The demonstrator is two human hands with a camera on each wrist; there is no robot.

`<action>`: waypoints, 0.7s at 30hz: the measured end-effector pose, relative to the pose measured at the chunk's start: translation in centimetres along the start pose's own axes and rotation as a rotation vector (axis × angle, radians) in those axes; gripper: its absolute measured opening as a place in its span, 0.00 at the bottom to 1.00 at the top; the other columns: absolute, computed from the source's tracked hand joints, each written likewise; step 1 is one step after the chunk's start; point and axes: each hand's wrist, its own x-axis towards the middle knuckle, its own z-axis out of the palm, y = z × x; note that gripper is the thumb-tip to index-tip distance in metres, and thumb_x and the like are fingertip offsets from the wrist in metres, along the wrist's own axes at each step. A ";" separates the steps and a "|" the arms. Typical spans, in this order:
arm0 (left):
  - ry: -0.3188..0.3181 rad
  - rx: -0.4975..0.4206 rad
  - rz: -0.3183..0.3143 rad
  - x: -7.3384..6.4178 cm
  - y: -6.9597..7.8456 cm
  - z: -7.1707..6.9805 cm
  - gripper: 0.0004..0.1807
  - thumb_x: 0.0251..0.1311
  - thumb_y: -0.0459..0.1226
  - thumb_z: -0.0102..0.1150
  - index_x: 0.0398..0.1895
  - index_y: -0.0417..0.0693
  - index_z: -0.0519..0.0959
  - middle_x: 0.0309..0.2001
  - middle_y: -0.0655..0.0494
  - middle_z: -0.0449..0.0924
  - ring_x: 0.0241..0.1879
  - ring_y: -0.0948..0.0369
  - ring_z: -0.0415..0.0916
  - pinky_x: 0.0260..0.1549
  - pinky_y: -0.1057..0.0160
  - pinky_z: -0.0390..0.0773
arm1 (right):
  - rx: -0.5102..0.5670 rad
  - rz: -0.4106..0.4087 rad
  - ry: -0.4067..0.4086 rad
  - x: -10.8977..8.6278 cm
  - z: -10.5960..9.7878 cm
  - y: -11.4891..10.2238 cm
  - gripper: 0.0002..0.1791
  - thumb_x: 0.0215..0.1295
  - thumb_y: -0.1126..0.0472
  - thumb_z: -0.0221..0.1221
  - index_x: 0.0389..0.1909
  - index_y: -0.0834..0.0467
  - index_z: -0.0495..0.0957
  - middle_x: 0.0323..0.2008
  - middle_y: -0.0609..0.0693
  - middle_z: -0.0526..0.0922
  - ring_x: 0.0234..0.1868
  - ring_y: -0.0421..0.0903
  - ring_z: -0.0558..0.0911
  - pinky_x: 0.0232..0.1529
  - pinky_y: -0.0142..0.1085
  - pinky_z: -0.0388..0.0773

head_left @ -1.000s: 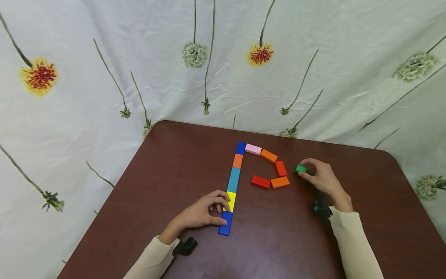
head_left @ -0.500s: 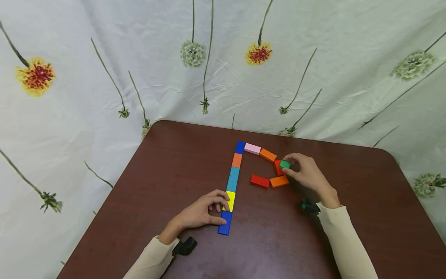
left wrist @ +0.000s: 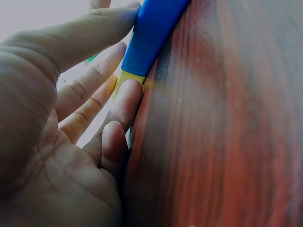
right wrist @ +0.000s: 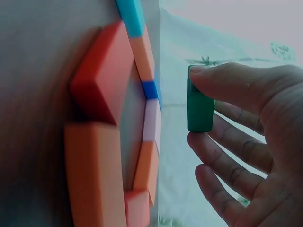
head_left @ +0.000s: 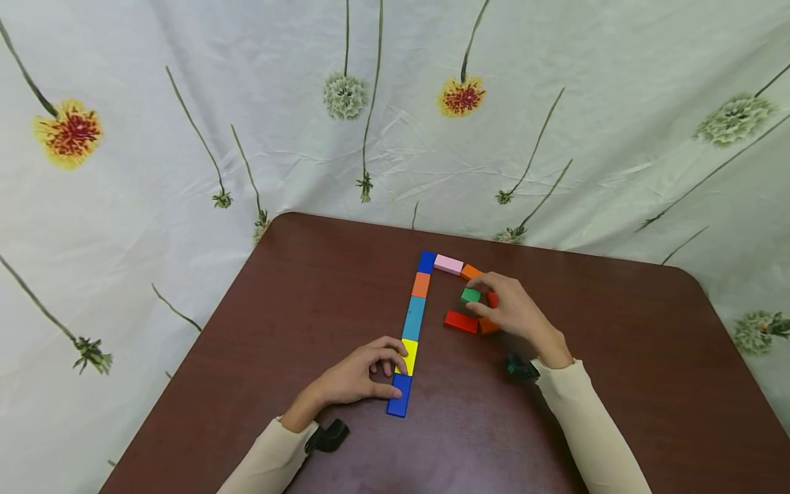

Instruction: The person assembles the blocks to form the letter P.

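My right hand (head_left: 518, 312) pinches a small green block (head_left: 471, 295) between thumb and fingers. In the right wrist view the green block (right wrist: 200, 106) is held above the table, apart from the laid blocks. My left hand (head_left: 358, 376) rests at the near end of a straight row, its thumb touching a blue block (head_left: 398, 406) and its fingers on a yellow block (head_left: 410, 358). Farther along the row lie a teal block (head_left: 413, 318), a salmon block (head_left: 421, 285) and another blue block (head_left: 426, 262).
A curve right of the row has a pink block (head_left: 448, 264), an orange block (head_left: 470, 272), a red block (head_left: 492, 299), partly hidden, another orange block (head_left: 488, 326) and another red block (head_left: 461, 322). The brown table (head_left: 296, 295) meets a flowered cloth (head_left: 278, 137) behind.
My right hand has carried the green block leftward, from outside the curve over the red block to above its inside. The left hand stays in place.
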 end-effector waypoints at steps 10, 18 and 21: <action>0.000 -0.019 0.010 -0.1 0.0 0.0 0.14 0.56 0.42 0.74 0.44 0.55 0.83 0.58 0.56 0.71 0.41 0.59 0.74 0.42 0.64 0.70 | -0.013 -0.072 -0.049 1.1 2.5 -1.3 0.19 0.63 0.58 0.69 0.52 0.60 0.80 0.46 0.51 0.84 0.45 0.47 0.82 0.50 0.45 0.80; -0.004 -0.007 0.021 -0.2 0.1 -0.1 0.14 0.57 0.42 0.73 0.45 0.56 0.83 0.59 0.58 0.71 0.41 0.61 0.74 0.41 0.65 0.71 | -0.020 -0.133 -0.063 1.8 4.1 -2.4 0.19 0.62 0.58 0.69 0.52 0.59 0.79 0.47 0.51 0.84 0.45 0.47 0.82 0.49 0.44 0.81; -0.003 -0.006 0.035 -0.2 0.0 -0.1 0.14 0.57 0.41 0.73 0.45 0.54 0.83 0.59 0.57 0.71 0.41 0.61 0.74 0.41 0.65 0.71 | -0.038 -0.120 -0.079 1.9 4.8 -2.4 0.19 0.62 0.58 0.69 0.52 0.59 0.79 0.47 0.51 0.84 0.45 0.47 0.82 0.50 0.43 0.80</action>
